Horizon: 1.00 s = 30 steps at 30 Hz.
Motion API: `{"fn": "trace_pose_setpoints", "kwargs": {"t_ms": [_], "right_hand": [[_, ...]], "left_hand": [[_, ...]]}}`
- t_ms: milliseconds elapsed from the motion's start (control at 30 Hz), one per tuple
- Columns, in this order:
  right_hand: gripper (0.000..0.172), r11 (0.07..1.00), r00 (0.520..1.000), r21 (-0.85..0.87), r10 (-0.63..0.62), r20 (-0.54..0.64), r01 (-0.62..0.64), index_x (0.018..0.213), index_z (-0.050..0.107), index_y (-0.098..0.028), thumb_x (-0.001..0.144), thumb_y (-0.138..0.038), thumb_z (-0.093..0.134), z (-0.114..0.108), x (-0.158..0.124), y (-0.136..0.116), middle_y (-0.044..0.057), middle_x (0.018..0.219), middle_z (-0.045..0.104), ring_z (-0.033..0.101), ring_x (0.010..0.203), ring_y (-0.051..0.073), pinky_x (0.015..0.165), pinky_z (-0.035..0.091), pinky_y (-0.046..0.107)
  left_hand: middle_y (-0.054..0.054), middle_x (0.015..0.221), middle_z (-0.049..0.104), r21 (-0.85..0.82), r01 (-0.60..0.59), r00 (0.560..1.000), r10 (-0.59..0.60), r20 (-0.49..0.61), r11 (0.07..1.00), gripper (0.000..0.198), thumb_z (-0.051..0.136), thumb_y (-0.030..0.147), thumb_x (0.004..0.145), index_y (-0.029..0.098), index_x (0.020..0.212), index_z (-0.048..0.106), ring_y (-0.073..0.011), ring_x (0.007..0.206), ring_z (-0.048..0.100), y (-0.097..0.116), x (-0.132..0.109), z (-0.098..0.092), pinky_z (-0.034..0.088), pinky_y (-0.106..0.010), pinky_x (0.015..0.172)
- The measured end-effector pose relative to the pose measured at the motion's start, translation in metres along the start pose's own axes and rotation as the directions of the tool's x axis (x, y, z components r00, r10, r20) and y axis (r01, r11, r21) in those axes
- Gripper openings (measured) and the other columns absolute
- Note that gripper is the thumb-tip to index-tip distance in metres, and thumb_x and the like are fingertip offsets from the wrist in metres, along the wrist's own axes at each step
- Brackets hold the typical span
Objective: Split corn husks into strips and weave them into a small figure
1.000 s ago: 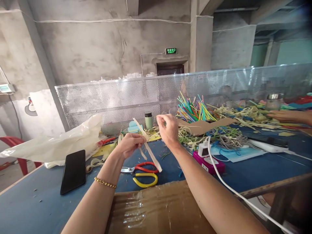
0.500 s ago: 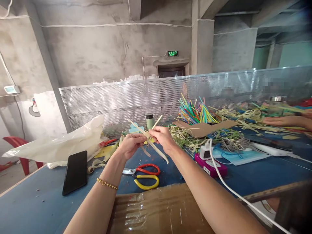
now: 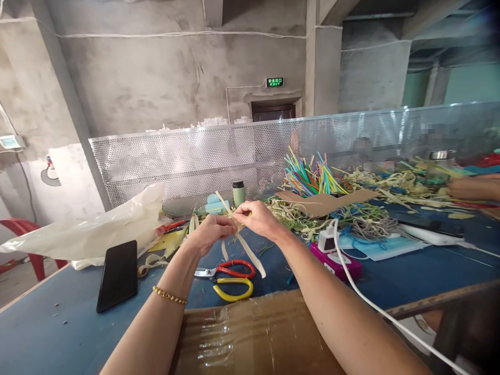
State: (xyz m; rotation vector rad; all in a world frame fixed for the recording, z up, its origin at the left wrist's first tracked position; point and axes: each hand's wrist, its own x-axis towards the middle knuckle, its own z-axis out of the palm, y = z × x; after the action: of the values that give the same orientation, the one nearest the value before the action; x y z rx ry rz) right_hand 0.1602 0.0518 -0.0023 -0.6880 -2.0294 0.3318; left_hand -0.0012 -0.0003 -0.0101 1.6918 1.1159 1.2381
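Observation:
Pale flat strips (image 3: 251, 254), like dried plant fibre, cross between my two hands above the blue table. My left hand (image 3: 213, 234) pinches them from the left, and a gold bead bracelet circles that wrist. From the right, my right hand (image 3: 255, 217) has its fingers closed on the same strips, close to the left fingertips. One strip end points up and away, while others hang down toward the table. Just below lie scissors (image 3: 234, 279) with one red and one yellow handle. The exact crossing point is partly hidden by my fingers.
A black phone (image 3: 117, 276) and plastic sheeting (image 3: 97, 229) lie left. Ahead stand a green bottle (image 3: 239, 194) and colourful pipe-cleaner-like stems (image 3: 308, 174). Cardboard (image 3: 250, 338) is nearest me; a purple power strip (image 3: 336, 262) with a white cable sits right. Another person's hand (image 3: 471, 187) is far right.
My right hand has turned over the strips, and the strip that pointed up right no longer shows. The hanging strip reaches lower. At far right, the other person's hand has shifted right.

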Motion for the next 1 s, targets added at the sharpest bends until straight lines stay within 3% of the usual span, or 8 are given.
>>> {"fn": "trace_pose_setpoints", "kwargs": {"t_ms": [133,300,433,600,733,1000], "right_hand": [[0.011,0.982,0.995,0.161,0.098,0.026,-0.101,0.066,0.067,-0.014,0.072,-0.022,0.062,0.004,-0.001,0.001,0.002,0.062,0.062,0.052,0.059,0.013,0.055,0.036,0.025],[0.013,0.944,0.991,0.305,0.128,0.022,-0.129,0.07,0.067,-0.013,0.073,-0.024,0.061,0.007,-0.002,-0.004,0.001,0.063,0.06,0.05,0.06,0.012,0.056,0.037,0.024],[0.015,0.956,0.995,0.279,0.094,0.013,-0.094,0.067,0.065,-0.014,0.074,-0.027,0.063,0.008,-0.002,-0.005,0.0,0.061,0.057,0.047,0.059,0.011,0.055,0.035,0.025],[0.035,0.98,0.999,0.198,0.018,0.028,-0.023,0.059,0.058,-0.015,0.083,-0.04,0.056,0.003,-0.001,-0.002,-0.002,0.055,0.049,0.041,0.053,0.01,0.052,0.03,0.025],[0.027,0.983,0.998,0.183,0.012,0.07,-0.024,0.064,0.062,-0.014,0.08,-0.035,0.061,-0.002,-0.002,0.001,0.0,0.058,0.054,0.046,0.056,0.011,0.052,0.033,0.024],[0.018,0.969,0.997,0.243,0.019,0.075,-0.036,0.073,0.062,-0.014,0.08,-0.03,0.061,0.0,-0.002,0.002,0.001,0.063,0.059,0.051,0.057,0.011,0.055,0.04,0.024]], "left_hand": [[0.001,0.055,0.047,0.108,-0.046,0.999,0.043,0.033,0.993,0.01,0.066,0.022,0.062,0.015,0.056,0.066,-0.0102,0.056,0.034,0.0,-0.001,0.0,0.024,-0.027,0.055],[0.003,0.053,0.042,0.117,-0.054,0.994,0.043,0.099,0.992,0.012,0.063,0.018,0.06,0.016,0.049,0.058,-0.0101,0.057,0.031,0.008,-0.006,0.002,0.023,-0.028,0.056],[0.002,0.052,0.044,0.073,-0.032,0.994,0.025,0.104,0.997,0.012,0.063,0.017,0.058,0.017,0.047,0.057,-0.0107,0.056,0.033,0.009,-0.007,0.003,0.024,-0.028,0.055],[-0.001,0.056,0.051,-0.057,-0.011,0.999,0.012,0.03,0.998,0.004,0.065,0.018,0.058,0.015,0.055,0.066,-0.01,0.055,0.035,0.003,-0.002,0.0,0.026,-0.027,0.054],[-0.001,0.056,0.051,-0.1,-0.024,1.0,0.022,-0.016,0.995,0.007,0.068,0.019,0.059,0.014,0.054,0.066,-0.0091,0.054,0.035,0.0,0.001,-0.003,0.026,-0.026,0.053],[-0.001,0.059,0.051,-0.217,-0.005,0.999,0.014,0.04,0.976,0.016,0.074,0.026,0.065,0.012,0.06,0.068,-0.0082,0.056,0.036,0.005,-0.001,-0.002,0.028,-0.025,0.053]]}}
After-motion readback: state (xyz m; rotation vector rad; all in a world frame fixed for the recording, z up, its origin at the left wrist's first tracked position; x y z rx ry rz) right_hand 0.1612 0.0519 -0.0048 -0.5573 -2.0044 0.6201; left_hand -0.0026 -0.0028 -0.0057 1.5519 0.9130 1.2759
